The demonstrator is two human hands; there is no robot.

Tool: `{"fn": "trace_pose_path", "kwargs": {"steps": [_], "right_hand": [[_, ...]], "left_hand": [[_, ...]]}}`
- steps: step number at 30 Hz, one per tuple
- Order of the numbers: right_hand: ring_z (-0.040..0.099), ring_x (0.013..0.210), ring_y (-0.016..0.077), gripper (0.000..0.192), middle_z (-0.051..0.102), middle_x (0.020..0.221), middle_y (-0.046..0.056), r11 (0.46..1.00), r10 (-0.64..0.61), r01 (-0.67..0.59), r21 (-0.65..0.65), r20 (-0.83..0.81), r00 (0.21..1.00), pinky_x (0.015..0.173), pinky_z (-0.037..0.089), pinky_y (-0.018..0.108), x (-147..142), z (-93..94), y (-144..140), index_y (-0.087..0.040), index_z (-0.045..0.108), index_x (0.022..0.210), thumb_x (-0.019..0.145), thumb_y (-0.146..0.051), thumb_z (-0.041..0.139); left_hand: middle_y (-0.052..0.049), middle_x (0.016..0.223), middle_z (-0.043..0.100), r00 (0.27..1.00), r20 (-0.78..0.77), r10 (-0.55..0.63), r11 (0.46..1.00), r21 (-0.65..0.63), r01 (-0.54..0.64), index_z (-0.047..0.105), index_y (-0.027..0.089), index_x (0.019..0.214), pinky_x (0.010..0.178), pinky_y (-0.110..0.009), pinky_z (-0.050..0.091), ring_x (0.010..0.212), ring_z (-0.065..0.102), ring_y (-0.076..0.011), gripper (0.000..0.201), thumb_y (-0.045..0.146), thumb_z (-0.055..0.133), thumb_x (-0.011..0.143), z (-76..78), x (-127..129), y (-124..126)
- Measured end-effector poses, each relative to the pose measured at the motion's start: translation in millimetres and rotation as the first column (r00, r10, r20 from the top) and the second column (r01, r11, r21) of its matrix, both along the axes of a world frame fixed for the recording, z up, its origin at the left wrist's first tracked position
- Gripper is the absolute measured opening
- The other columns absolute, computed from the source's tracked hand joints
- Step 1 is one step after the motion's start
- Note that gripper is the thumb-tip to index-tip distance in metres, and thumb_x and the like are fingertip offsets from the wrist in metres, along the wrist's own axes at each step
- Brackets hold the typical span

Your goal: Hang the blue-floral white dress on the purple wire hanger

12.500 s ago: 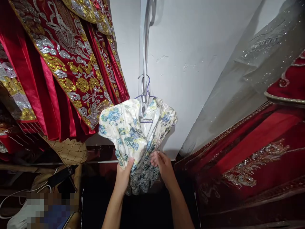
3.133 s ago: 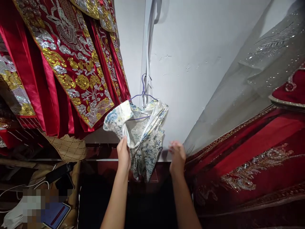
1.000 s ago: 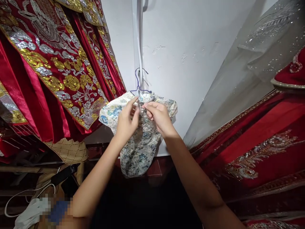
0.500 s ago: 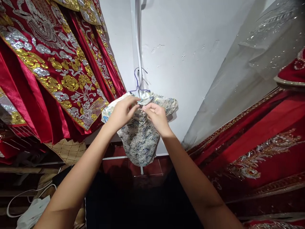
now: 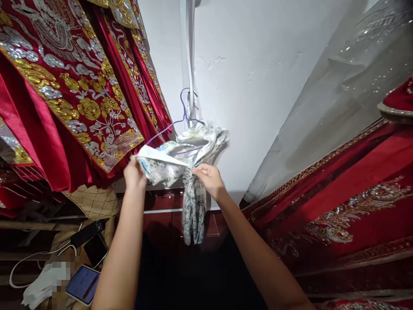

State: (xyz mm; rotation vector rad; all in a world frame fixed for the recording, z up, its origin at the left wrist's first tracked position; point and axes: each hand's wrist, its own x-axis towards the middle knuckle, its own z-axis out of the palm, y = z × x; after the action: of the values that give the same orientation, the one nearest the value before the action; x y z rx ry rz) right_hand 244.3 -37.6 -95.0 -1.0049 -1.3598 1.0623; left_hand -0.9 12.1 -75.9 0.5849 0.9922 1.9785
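While hung, floral garment (image 5: 190, 148) spans left hand (image 5: 134, 172) and right hand (image 5: 208, 178).

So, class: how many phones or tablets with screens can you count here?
2: a lit tablet at bottom left, and a dark phone just above it. Others may be hidden under the clutter.

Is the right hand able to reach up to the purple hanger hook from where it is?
Probably yes: the right hand grips the floral garment just below the purple hanger, and nothing blocks the way above it.
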Motion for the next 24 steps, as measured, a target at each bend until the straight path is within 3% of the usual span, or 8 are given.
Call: {"fn": "trace_pose_path", "kwargs": {"steps": [3,5,10,13,16,20,22,24], "right_hand": [[0.027,0.045,0.0086,0.029,0.040,0.051,-0.006,0.997,0.058,-0.062,-0.044,-0.082,0.995,0.046,0.018,0.026,-1,-2.5,-11,-0.019,0.059,0.070,0.078,-0.046,0.066],[0.026,0.044,0.0086,0.028,0.035,0.048,-0.007,0.987,0.136,-0.139,-0.085,-0.035,0.990,0.046,0.018,0.026,6,-6.6,-15,-0.019,0.059,0.069,0.080,-0.044,0.064],[0.041,0.053,0.0125,0.039,0.047,0.057,-0.003,0.988,0.154,-0.146,-0.049,0.265,0.952,0.052,0.032,0.027,30,-9.7,-17,-0.019,0.063,0.069,0.087,-0.053,0.059],[0.061,0.089,0.0211,0.052,0.067,0.092,0.006,0.987,0.158,-0.158,-0.010,0.144,0.977,0.080,0.047,0.033,27,-2.3,-18,-0.021,0.069,0.092,0.091,-0.068,0.045],[0.062,0.106,0.0256,0.067,0.069,0.106,0.009,0.905,0.394,-0.410,-0.113,-0.143,0.908,0.092,0.048,0.039,12,7.9,-25,-0.023,0.066,0.112,0.088,-0.077,0.035],[0.066,0.103,0.0286,0.062,0.071,0.104,0.010,0.783,0.504,-0.597,-0.175,-0.385,0.773,0.087,0.053,0.042,-1,19.4,-38,-0.021,0.060,0.122,0.081,-0.068,0.059],[0.068,0.096,0.0277,0.057,0.071,0.102,0.010,0.740,0.543,-0.643,-0.197,-0.388,0.744,0.085,0.054,0.040,1,24.5,-41,-0.020,0.061,0.119,0.073,-0.051,0.075],[0.070,0.089,0.0269,0.051,0.072,0.097,0.010,0.704,0.601,-0.675,-0.222,-0.320,0.732,0.083,0.054,0.040,8,30.9,-39,-0.018,0.064,0.112,0.068,-0.039,0.080]], "left_hand": [[-0.001,0.070,0.065,0.972,0.037,-0.230,0.956,-0.177,0.233,0.060,0.016,0.078,0.073,-0.028,0.051,0.066,0.062,-0.0151,0.006,0.022,0.061,0.079,-47.3,25,-13],[-0.004,0.069,0.066,0.930,0.014,-0.368,0.907,-0.213,0.363,0.064,0.013,0.076,0.068,-0.029,0.050,0.064,0.063,-0.0167,0.012,0.019,0.071,0.069,-56.8,38,-21],[-0.005,0.087,0.070,0.807,-0.179,-0.562,0.822,-0.018,0.569,0.069,0.014,0.084,0.076,-0.024,0.051,0.079,0.065,-0.0150,0.022,0.030,0.078,0.071,-8.3,49,-35],[-0.005,0.099,0.070,0.673,-0.473,-0.568,0.747,0.048,0.663,0.068,0.018,0.093,0.087,-0.028,0.050,0.090,0.064,-0.0165,0.021,0.037,0.069,0.084,31.3,67,-56],[-0.007,0.103,0.068,0.483,-0.766,-0.423,0.751,0.002,0.661,0.065,0.020,0.094,0.092,-0.034,0.048,0.097,0.062,-0.0197,0.021,0.039,0.059,0.091,52.9,88,-80],[-0.007,0.113,0.065,0.344,-0.893,-0.289,0.787,-0.018,0.617,0.061,0.022,0.098,0.102,-0.036,0.043,0.111,0.058,-0.0217,0.023,0.043,0.053,0.095,50.1,90,-88],[-0.006,0.112,0.065,0.313,-0.868,-0.386,0.765,-0.111,0.634,0.058,0.023,0.104,0.098,-0.036,0.045,0.108,0.058,-0.0212,0.029,0.049,0.047,0.096,39.5,78,-85],[-0.005,0.108,0.067,0.220,-0.818,-0.531,0.678,-0.255,0.689,0.060,0.024,0.107,0.095,-0.036,0.047,0.104,0.060,-0.0211,0.039,0.055,0.039,0.098,25.6,62,-82]]}}
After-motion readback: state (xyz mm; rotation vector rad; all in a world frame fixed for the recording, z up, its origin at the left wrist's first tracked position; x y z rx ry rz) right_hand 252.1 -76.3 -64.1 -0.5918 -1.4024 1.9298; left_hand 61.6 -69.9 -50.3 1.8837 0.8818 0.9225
